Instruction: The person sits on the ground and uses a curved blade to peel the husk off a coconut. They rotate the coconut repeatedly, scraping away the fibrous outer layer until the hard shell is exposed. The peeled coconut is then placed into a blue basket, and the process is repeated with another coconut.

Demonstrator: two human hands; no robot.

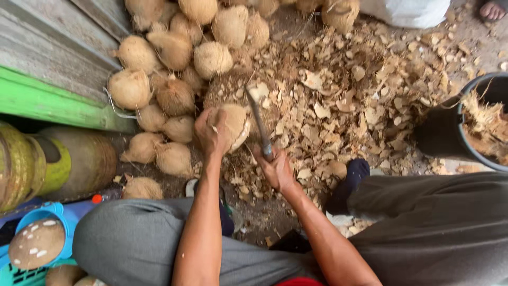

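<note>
Head view: left hand (210, 132) steadies coconut (233, 126), right hand (276, 168) gripping knife (258, 124)

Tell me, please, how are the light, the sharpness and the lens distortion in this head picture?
Head view: soft even daylight, no glare, weak shadows; the knife in the right hand is slightly blurred; the coconut under the left hand is sharp; the wide lens bends the edges.

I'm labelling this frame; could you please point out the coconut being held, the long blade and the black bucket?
round tan husked coconut (233, 124), head view, its pale side.
long dark metal blade (257, 123), head view, mid-blade.
black round bucket (465, 108), head view, left rim.
</note>
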